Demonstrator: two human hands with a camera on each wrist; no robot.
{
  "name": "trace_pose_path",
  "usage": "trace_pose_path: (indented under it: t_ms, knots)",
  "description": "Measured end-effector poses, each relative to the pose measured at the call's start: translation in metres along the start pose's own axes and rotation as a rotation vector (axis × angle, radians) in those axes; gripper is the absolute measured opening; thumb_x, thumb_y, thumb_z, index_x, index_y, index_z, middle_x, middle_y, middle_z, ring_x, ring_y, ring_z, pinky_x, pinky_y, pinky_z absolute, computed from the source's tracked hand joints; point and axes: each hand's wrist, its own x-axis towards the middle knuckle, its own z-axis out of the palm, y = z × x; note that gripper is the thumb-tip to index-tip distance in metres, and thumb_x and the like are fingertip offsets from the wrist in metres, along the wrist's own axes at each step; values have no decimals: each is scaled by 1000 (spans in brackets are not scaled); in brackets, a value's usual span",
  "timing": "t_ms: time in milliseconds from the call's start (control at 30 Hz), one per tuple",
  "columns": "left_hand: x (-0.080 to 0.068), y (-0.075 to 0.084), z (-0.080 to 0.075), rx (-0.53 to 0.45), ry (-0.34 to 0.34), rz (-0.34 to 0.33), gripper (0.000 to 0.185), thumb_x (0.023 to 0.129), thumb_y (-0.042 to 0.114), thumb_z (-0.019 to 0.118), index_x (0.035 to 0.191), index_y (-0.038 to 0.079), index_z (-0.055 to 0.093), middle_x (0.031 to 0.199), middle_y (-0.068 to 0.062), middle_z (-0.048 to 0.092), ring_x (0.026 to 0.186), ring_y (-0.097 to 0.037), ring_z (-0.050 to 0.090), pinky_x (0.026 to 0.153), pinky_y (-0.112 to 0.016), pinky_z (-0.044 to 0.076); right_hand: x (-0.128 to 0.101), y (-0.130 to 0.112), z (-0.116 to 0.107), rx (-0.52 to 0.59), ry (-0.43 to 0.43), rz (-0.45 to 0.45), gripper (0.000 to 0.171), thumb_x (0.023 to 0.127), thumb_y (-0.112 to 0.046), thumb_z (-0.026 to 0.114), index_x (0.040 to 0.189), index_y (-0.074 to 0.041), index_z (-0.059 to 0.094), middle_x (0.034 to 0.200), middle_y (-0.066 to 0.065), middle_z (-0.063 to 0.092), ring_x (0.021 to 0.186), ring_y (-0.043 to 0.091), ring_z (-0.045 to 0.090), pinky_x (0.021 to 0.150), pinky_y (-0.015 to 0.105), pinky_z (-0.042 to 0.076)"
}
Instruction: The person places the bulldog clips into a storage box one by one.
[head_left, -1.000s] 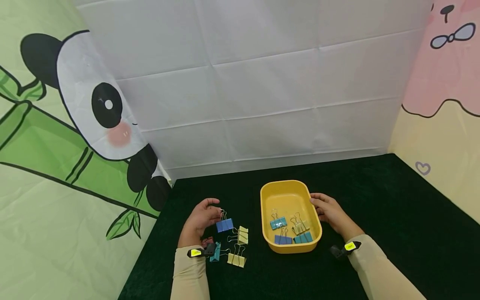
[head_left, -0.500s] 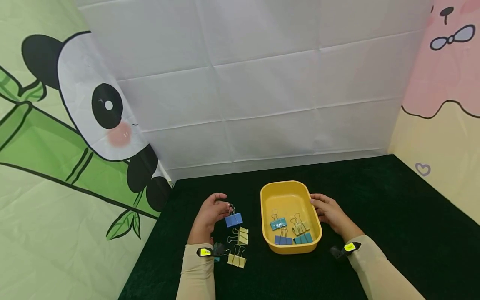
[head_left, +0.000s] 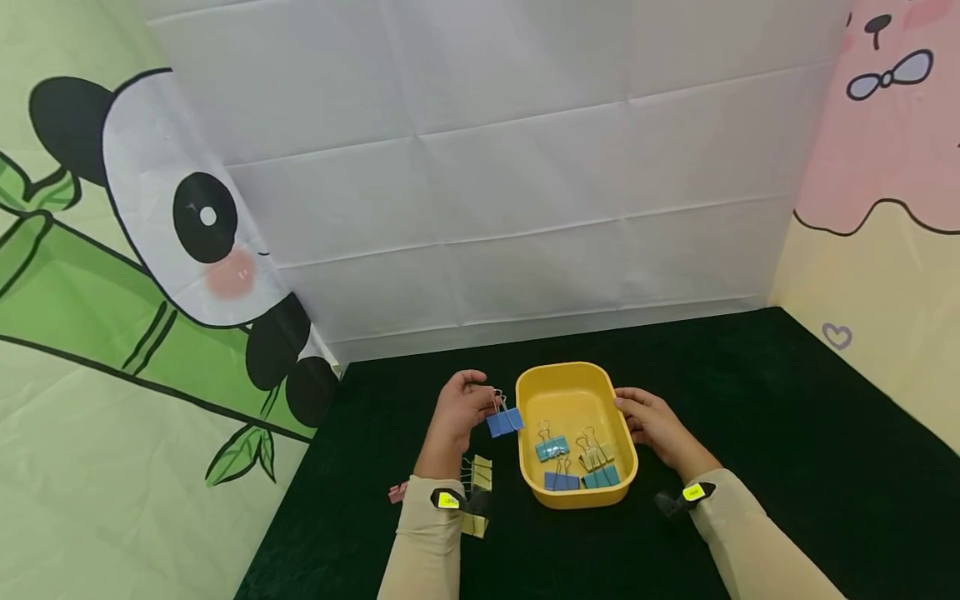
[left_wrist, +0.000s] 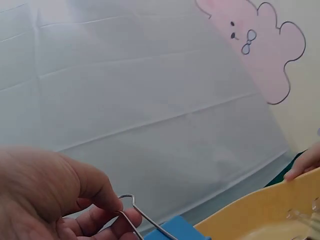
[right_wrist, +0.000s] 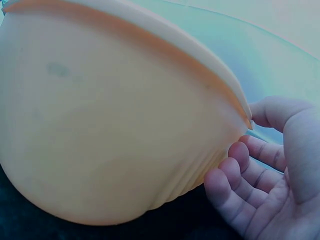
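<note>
In the head view, my left hand pinches the wire handles of a blue binder clip just at the left rim of a yellow plastic tray. The left wrist view shows the thumb and fingertips on the clip's wire, its blue body hanging below. My right hand grips the tray's right side; up close, the thumb lies at the rim and the other fingers curl against the outer wall. Inside the tray lie a teal clip, a yellow clip, a blue clip and another teal clip.
A pink clip lies left of my left forearm on the dark green cloth. Two yellow clips, one farther and one nearer, are partly covered by my wrist. A white sheet hangs behind the table.
My left hand has carried the blue binder clip rightward and slightly away, from beside the loose clips to the tray's left rim. The right hand keeps its grip on the tray.
</note>
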Motion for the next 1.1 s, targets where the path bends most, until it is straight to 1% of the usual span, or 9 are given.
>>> trace_pose_path:
  t_ms: [133, 200, 300, 433, 500, 667, 867, 967, 1100]
  knots:
    - [-5, 2, 21, -14, -46, 0, 28, 97, 2, 63, 122, 1, 52, 97, -11, 64, 83, -20, 66, 85, -36, 58, 1, 1, 1, -3, -4, 3, 58, 104, -40, 55, 148, -5, 42, 121, 14, 62, 89, 23, 63, 76, 34, 58]
    - [-8, 1, 30, -33, -58, -6, 26, 95, 1, 64, 118, 2, 53, 93, -10, 63, 81, -20, 65, 82, -34, 59, 2, 1, 2, -7, -6, 4, 58, 104, -40, 55, 148, -6, 42, 122, 15, 61, 91, 24, 64, 77, 34, 58]
    - [-12, -1, 41, -50, -62, 2, 25, 93, 0, 66, 115, 3, 54, 92, -9, 62, 81, -20, 64, 81, -33, 58, 3, 1, 2, -6, -8, 6, 56, 104, -40, 55, 147, -6, 44, 123, 16, 61, 93, 25, 64, 79, 35, 58]
    - [-15, -2, 50, -66, -53, 27, 23, 92, 0, 68, 111, 6, 55, 94, -9, 62, 82, -20, 65, 82, -32, 58, 3, 1, 2, -6, 0, 8, 54, 104, -40, 55, 145, -7, 46, 123, 16, 61, 93, 26, 65, 80, 35, 58]
    - [-17, -2, 53, -80, -50, 40, 23, 92, -1, 69, 110, 6, 56, 93, -8, 62, 82, -20, 65, 82, -32, 58, 3, 1, 1, -9, 2, 7, 54, 104, -40, 55, 146, -7, 45, 123, 16, 61, 93, 25, 65, 80, 35, 58]
    - [-19, -4, 55, -95, -53, 70, 27, 91, -3, 69, 114, -1, 55, 93, -8, 63, 83, -20, 65, 84, -32, 58, 2, 1, 3, -5, 6, 11, 54, 104, -40, 55, 145, -7, 46, 124, 17, 61, 93, 25, 65, 79, 35, 58]
    - [-18, -7, 54, -117, -60, 64, 21, 92, -3, 68, 110, 5, 59, 96, -9, 64, 87, -20, 67, 87, -32, 58, 0, 1, 6, 3, 1, 18, 55, 103, -41, 56, 145, -7, 46, 124, 16, 61, 95, 26, 65, 81, 35, 59]
    - [-17, -9, 54, -123, -64, 68, 18, 94, -2, 67, 110, 3, 61, 98, -10, 64, 89, -20, 68, 87, -33, 58, 0, 1, 6, -2, -7, 11, 57, 103, -42, 56, 146, -6, 45, 126, 17, 60, 96, 26, 65, 81, 36, 58]
    - [-17, -7, 52, -121, -49, 85, 15, 94, -1, 67, 108, 2, 62, 99, -11, 64, 90, -21, 68, 87, -32, 58, 0, 0, 6, -4, 2, 7, 56, 104, -40, 55, 146, -5, 45, 126, 18, 60, 95, 26, 64, 81, 36, 58]
